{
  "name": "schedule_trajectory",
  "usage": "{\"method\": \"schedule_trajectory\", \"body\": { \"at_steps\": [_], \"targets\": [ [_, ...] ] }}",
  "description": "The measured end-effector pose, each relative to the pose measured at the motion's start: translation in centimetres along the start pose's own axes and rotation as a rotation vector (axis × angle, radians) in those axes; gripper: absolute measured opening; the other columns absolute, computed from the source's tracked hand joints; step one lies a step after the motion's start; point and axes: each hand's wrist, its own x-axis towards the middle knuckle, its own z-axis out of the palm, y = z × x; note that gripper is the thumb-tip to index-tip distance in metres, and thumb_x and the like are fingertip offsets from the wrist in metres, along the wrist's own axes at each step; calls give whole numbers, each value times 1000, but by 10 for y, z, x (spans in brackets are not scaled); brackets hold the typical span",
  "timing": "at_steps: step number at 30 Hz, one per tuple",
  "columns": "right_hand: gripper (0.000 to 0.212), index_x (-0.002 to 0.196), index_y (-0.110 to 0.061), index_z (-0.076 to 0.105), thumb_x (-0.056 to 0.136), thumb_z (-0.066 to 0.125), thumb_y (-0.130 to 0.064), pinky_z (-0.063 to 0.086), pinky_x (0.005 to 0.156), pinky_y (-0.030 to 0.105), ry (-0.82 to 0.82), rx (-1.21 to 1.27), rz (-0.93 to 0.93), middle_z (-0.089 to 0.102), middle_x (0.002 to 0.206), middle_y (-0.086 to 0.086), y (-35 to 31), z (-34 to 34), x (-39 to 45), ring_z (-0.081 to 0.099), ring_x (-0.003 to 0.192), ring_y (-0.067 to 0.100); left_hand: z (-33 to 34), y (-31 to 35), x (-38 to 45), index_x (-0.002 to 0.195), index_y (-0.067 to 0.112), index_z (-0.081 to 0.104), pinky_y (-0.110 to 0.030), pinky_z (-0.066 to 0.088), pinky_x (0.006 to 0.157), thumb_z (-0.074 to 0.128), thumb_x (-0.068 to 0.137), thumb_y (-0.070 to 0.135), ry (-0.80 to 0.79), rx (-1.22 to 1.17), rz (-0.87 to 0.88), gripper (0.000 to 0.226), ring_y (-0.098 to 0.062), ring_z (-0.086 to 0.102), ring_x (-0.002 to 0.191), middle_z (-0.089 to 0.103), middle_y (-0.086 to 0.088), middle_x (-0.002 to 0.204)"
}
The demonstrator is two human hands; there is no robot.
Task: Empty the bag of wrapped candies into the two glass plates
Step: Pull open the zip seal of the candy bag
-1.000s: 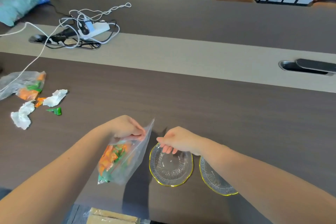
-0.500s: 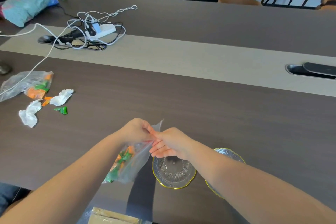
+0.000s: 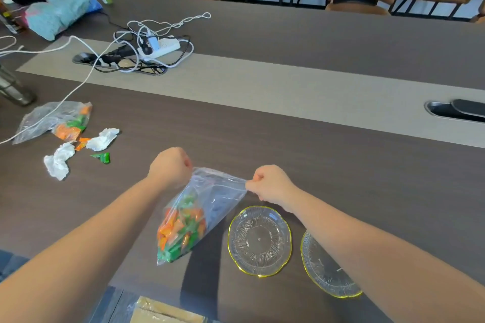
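A clear plastic bag (image 3: 210, 199) hangs above the dark table with orange and green wrapped candies (image 3: 179, 231) bunched in its lower corner. My left hand (image 3: 170, 165) pinches the bag's top left edge. My right hand (image 3: 271, 183) pinches the top right edge, so the mouth is stretched wide between them. Two clear glass plates with yellow rims lie near the front edge: one (image 3: 259, 240) just right of the bag, the other (image 3: 328, 273) partly under my right forearm. Both plates hold nothing.
At the left lie a second candy bag (image 3: 56, 120), two crumpled white tissues (image 3: 57, 160), and a loose green candy (image 3: 103, 157). A power strip with tangled cables (image 3: 154, 47) sits farther back. A cardboard box (image 3: 165, 312) is at the front edge. Chairs line the far side.
My hands have pulled apart along the bag's top edge, the right one moving right. The bag's mouth is now stretched wide, and the view has shifted.
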Motion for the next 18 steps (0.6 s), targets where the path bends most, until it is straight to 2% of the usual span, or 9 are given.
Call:
{"method": "schedule_trajectory", "body": {
  "at_steps": [3,6,9,11,12,15,18],
  "targets": [
    [20,58,-17,46,76,54,-18,39,51,22,27,3,-13,56,47,0,-8,1,3,52,43,11,-8,7,2,91,7,52,-33,39,64,44,76,3,34,34,-12,18,-30,50,79,57,-8,87],
    [11,66,-14,48,77,49,-15,45,49,22,33,118,6,62,52,4,-17,1,8,59,49,18,-10,10,2,105,11,44,-32,40,62,47,75,13,36,-80,-87,31,-31,55,80,55,-4,82],
    [7,76,-8,52,80,46,-10,51,45,21,-48,246,35,65,56,9,-21,1,8,62,51,20,-3,11,-3,119,22,40,-34,51,77,49,73,28,-153,-81,-154,48,-27,64,82,63,-2,91],
    [8,77,-8,53,81,46,-8,53,46,21,-66,261,30,65,55,9,-22,3,7,60,48,18,7,14,-8,116,20,47,-35,56,79,49,70,25,-302,-77,-128,46,-23,69,74,67,-2,81],
    [8,75,-8,53,80,46,-8,53,47,21,-55,261,29,65,53,8,-21,3,8,59,47,17,9,14,-9,111,15,54,-34,56,77,47,70,19,-324,-61,-103,41,-24,70,77,69,-3,80],
    [9,72,-10,51,80,47,-10,50,49,22,22,242,43,64,53,8,-15,-3,11,56,47,17,-1,7,-1,98,16,69,-30,48,75,49,77,14,-139,-30,-120,29,-30,65,97,72,-8,101],
    [8,74,-10,52,81,47,-9,44,41,15,42,225,18,67,61,10,-11,-7,14,51,42,13,-24,7,7,91,22,72,-27,44,76,48,76,10,43,-162,-144,31,-29,62,98,70,-4,96]
  ]
}}
